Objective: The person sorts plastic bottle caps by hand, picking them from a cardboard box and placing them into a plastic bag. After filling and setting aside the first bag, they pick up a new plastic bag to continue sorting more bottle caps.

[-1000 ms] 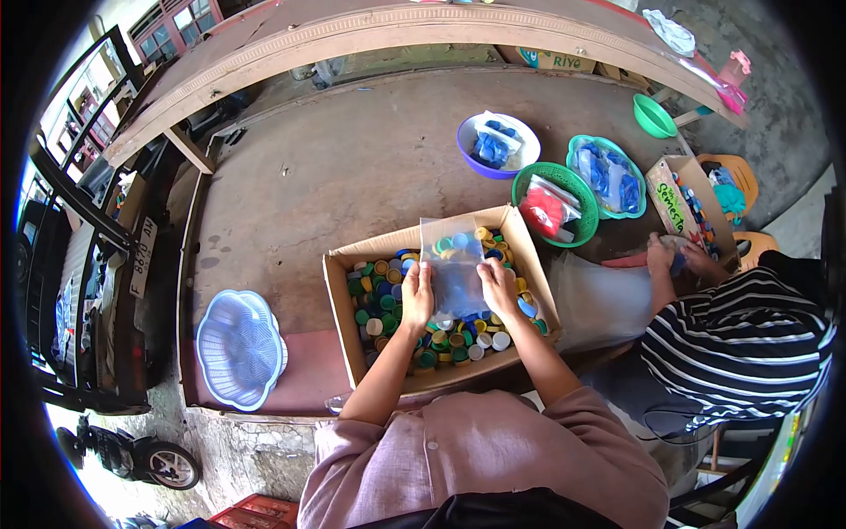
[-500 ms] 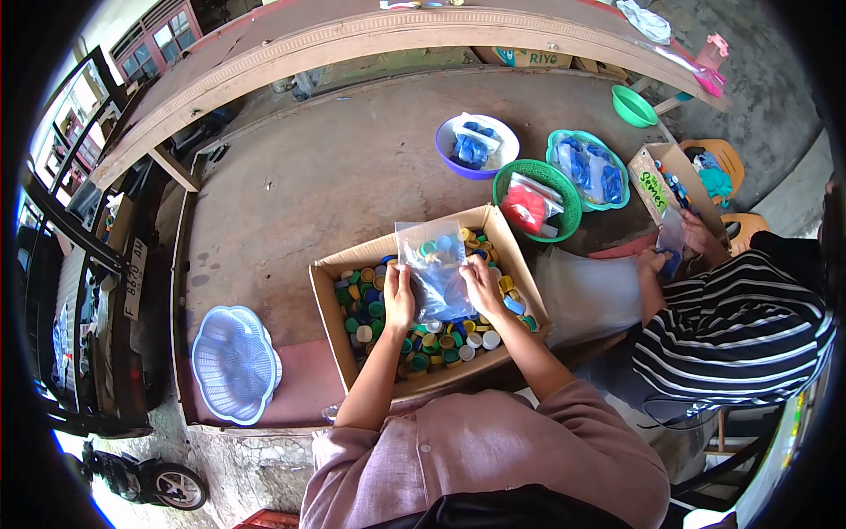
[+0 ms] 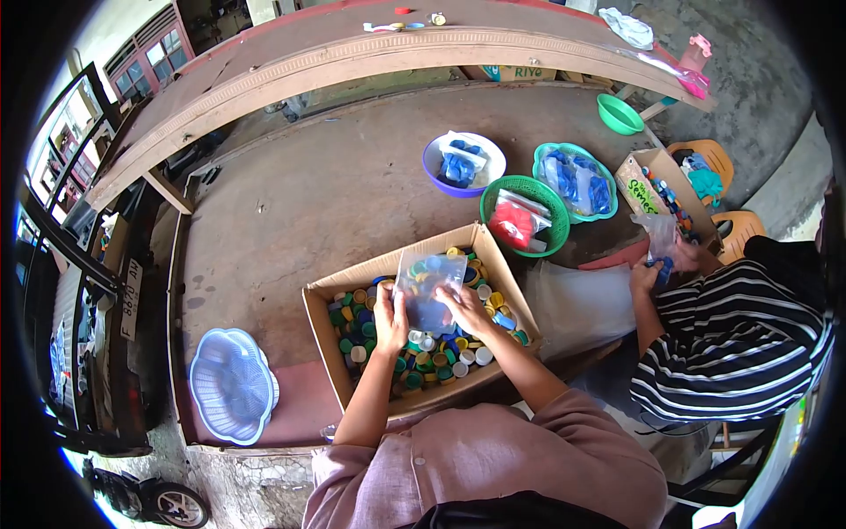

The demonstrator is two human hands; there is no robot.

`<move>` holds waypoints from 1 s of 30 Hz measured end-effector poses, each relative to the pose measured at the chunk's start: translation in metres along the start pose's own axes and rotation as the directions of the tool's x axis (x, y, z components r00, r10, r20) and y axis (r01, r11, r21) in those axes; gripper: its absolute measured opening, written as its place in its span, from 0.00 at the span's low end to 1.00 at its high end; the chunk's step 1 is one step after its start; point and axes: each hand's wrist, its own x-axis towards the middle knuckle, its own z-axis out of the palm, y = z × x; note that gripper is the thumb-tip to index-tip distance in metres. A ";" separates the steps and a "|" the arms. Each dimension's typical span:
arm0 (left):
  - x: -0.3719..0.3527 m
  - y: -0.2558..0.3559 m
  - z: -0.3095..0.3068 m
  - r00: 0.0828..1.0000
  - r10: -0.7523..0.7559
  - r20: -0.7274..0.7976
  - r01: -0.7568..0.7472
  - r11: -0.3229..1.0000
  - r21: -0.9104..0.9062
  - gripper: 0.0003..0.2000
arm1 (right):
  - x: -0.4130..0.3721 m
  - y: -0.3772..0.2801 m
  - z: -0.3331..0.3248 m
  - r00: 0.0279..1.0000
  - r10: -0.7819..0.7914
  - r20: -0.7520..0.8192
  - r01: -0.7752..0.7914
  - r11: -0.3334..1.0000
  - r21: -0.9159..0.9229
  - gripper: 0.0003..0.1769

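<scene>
A clear plastic bag (image 3: pixel 428 286) is held up between my two hands, above a cardboard box (image 3: pixel 330 353) of mixed bottle caps (image 3: pixel 438 360). My left hand (image 3: pixel 390 319) pinches the bag's left edge. On the other side, my right hand (image 3: pixel 467 309) has its fingers closed on the bag's right part. Caps in green, yellow, white and blue show through and around the bag. I see no caps inside it, though the see-through film makes this hard to tell.
A white scalloped basket (image 3: pixel 233 385) stands left. Beyond the box are a purple-rimmed bowl (image 3: pixel 464 165), a green basket (image 3: pixel 526 216) and a turquoise basket (image 3: pixel 575 182) with bagged items. At right, a co-worker (image 3: pixel 731 339) holds a bag beside another box (image 3: pixel 667 189) and plastic sheets (image 3: pixel 582 310).
My right hand has shifted inward over the bag. The view has tilted slightly, so the scene sits a little lower. The co-worker's bag is now raised and more upright.
</scene>
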 end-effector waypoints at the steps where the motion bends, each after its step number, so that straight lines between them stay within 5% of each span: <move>1: 0.002 -0.004 -0.003 0.999 -0.008 0.048 0.005 0.998 0.056 0.06 | 0.000 0.003 -0.001 0.998 -0.061 -0.032 0.060 0.997 -0.047 0.13; 4: -0.001 -0.011 -0.003 0.992 -0.073 0.099 0.074 0.997 -0.005 0.13 | 0.000 0.003 -0.005 0.941 -0.331 -0.073 0.312 0.929 -0.198 0.11; 5: -0.002 -0.006 -0.001 0.985 -0.147 0.092 0.157 0.981 -0.111 0.11 | -0.003 -0.005 -0.007 0.916 -0.398 -0.049 0.351 0.855 -0.383 0.09; 6: -0.001 -0.011 -0.001 0.984 -0.149 0.095 0.159 0.981 -0.111 0.11 | 0.000 -0.004 -0.006 0.812 -0.583 -0.031 0.523 0.750 -0.404 0.08; 8: -0.002 -0.019 -0.002 0.984 -0.089 0.154 0.089 0.996 0.007 0.08 | 0.001 -0.004 -0.008 0.812 -0.584 0.002 0.532 0.738 -0.415 0.07; 10: -0.004 -0.026 0.002 0.972 -0.188 0.138 0.202 0.975 -0.093 0.07 | 0.007 0.001 -0.011 0.821 -0.570 0.014 0.528 0.750 -0.399 0.07; 12: -0.006 -0.030 0.003 0.970 -0.209 0.121 0.217 0.974 -0.060 0.07 | 0.010 0.008 -0.011 0.911 -0.409 -0.052 0.397 0.905 -0.154 0.06; 16: -0.006 -0.033 0.003 0.914 -0.356 0.193 0.396 0.884 -0.249 0.06 | 0.014 0.015 -0.009 0.967 -0.206 -0.147 0.211 0.977 0.013 0.07; 26: -0.003 -0.026 -0.001 0.897 -0.416 0.150 0.442 0.842 -0.309 0.14 | 0.017 0.013 -0.019 0.982 0.042 -0.187 -0.039 0.999 0.017 0.12; 30: 0.000 -0.016 0.000 0.954 -0.299 0.021 0.294 0.918 -0.266 0.13 | 0.012 0.010 -0.009 0.952 -0.195 -0.237 0.217 0.974 0.071 0.12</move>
